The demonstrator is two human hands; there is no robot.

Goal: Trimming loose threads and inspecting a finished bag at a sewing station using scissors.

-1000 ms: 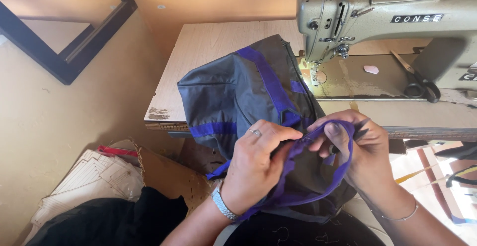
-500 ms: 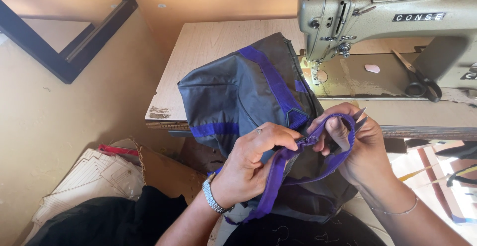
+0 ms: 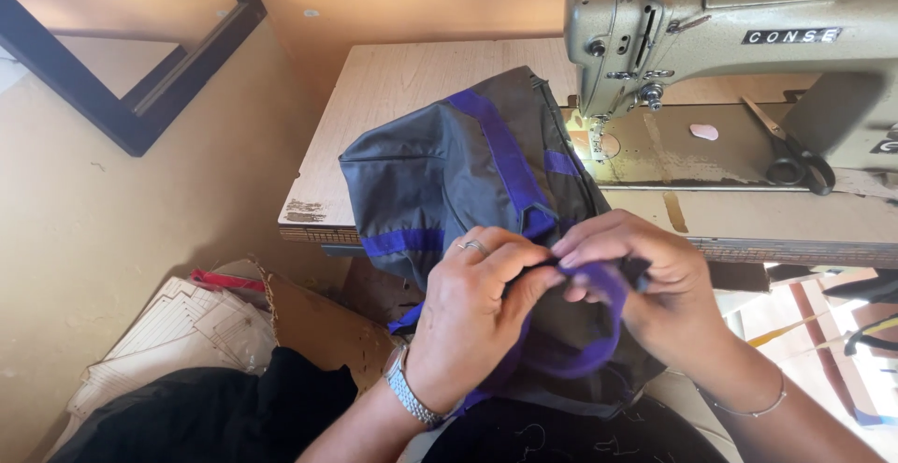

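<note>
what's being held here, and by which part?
Both hands, left hand and right hand, pinch the purple strap of the grey-and-purple fabric piece at its near edge. The exact grip under the fingers is hidden.

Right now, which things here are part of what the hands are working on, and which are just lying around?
In hand:
- left hand and right hand, each with a grip on the purple strap
- grey garment the strap belongs to

Lying about:
- sewing machine
- scissors
- pink chalk
- paper patterns
- black cloth
- dark frame
</note>
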